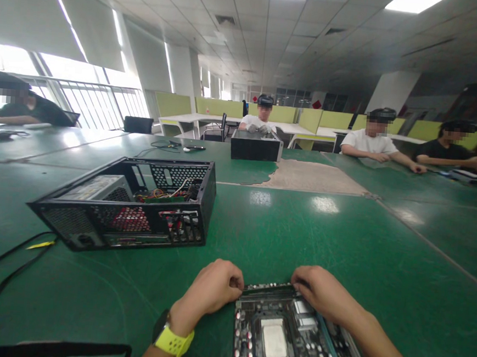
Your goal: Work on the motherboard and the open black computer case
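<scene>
A motherboard lies on the green table in front of me, with a square silver processor near its middle. At the board's far left corner, the fingers of my left hand are closed on the edge. My right hand pinches the far right side in the same way. Between my fingertips runs a long dark strip along the far edge; whether it is a memory stick or only its slot, I cannot make out. My fingertips are partly hidden. The near part of the board is cut off.
An open black computer case lies on its side at left, with a power supply and wires inside. Black cables trail on the left. Several people sit across the table; one works at another case.
</scene>
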`<state>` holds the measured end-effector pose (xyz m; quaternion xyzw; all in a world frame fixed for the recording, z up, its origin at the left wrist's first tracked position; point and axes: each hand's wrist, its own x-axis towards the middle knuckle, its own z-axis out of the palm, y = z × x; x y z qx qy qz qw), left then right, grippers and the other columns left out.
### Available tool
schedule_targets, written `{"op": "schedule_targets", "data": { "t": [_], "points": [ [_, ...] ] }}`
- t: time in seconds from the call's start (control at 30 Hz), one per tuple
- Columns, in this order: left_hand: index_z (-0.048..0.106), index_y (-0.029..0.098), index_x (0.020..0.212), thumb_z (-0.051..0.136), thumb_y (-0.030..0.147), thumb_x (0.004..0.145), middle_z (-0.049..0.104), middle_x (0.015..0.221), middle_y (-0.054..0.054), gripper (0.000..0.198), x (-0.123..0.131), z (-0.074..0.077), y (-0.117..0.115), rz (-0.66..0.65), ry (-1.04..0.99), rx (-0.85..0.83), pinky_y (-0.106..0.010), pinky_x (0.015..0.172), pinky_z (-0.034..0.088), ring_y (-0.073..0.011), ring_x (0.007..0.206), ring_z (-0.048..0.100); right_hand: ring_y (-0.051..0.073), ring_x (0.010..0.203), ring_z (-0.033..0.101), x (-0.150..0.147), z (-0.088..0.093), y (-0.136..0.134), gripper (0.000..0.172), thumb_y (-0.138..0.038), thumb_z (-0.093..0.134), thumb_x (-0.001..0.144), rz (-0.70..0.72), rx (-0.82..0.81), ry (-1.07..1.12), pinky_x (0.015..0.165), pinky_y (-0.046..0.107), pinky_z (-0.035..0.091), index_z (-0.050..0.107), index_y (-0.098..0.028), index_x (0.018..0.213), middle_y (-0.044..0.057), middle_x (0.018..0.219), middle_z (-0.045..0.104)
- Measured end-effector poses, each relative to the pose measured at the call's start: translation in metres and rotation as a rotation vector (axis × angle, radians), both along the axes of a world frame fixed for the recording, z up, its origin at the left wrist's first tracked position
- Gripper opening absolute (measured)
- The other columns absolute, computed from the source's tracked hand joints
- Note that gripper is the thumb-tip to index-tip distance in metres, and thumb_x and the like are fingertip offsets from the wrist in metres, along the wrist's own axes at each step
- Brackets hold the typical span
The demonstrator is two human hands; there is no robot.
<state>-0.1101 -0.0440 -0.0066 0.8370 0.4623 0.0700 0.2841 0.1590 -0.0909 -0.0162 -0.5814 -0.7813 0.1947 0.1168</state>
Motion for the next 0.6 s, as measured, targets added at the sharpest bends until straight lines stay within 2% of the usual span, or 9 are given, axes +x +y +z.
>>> {"op": "schedule_targets", "data": {
  "t": [0.13, 0.4, 0.5, 0.6],
  "points": [
    [0.069, 0.022, 0.07, 0.051, 0.019, 0.064, 0.068, 0.068, 0.0, 0.02, 0.002, 0.0, 0.0, 0.01, 0.019, 0.009, -0.024, 0.057, 0.038, -0.0168, 0.067, 0.061, 0.016, 0.08, 0.059, -0.001, 0.001, 0.0, 0.018, -0.019, 0.049, 0.08, -0.012, 0.001, 0.002, 0.072, 0.024, 0.039, 0.067, -0.021, 0.081, 0.001, 0.083, 0.068],
    [0.07, 0.022, 0.071, 0.051, 0.02, 0.066, 0.068, 0.07, 0.0, 0.02, 0.002, -0.003, 0.0, -0.004, 0.004, 0.017, -0.025, 0.058, 0.038, -0.017, 0.068, 0.061, 0.018, 0.091, 0.06, 0.002, -0.003, 0.002, 0.022, -0.027, 0.053, 0.083, 0.014, -0.011, 0.006, 0.082, 0.027, 0.04, 0.07, -0.023, 0.096, 0.002, 0.094, 0.069],
    [0.069, 0.022, 0.076, 0.056, 0.024, 0.068, 0.068, 0.071, 0.0, 0.016, -0.001, -0.006, 0.002, -0.005, -0.023, -0.011, -0.025, 0.058, 0.038, -0.0169, 0.068, 0.061, 0.02, 0.092, 0.06, -0.003, 0.009, -0.003, 0.023, -0.03, 0.053, 0.084, -0.035, 0.009, -0.034, 0.082, 0.029, 0.041, 0.069, -0.022, 0.098, 0.004, 0.096, 0.068],
    [0.068, 0.021, 0.083, 0.061, 0.039, 0.073, 0.069, 0.074, 0.0, 0.021, -0.006, -0.008, 0.007, 0.017, -0.064, -0.046, -0.025, 0.056, 0.038, -0.0171, 0.067, 0.06, 0.022, 0.091, 0.059, -0.027, 0.02, -0.018, 0.024, -0.034, 0.049, 0.088, -0.078, 0.078, -0.091, 0.081, 0.032, 0.042, 0.068, -0.022, 0.097, 0.006, 0.094, 0.067]
  ]
}}
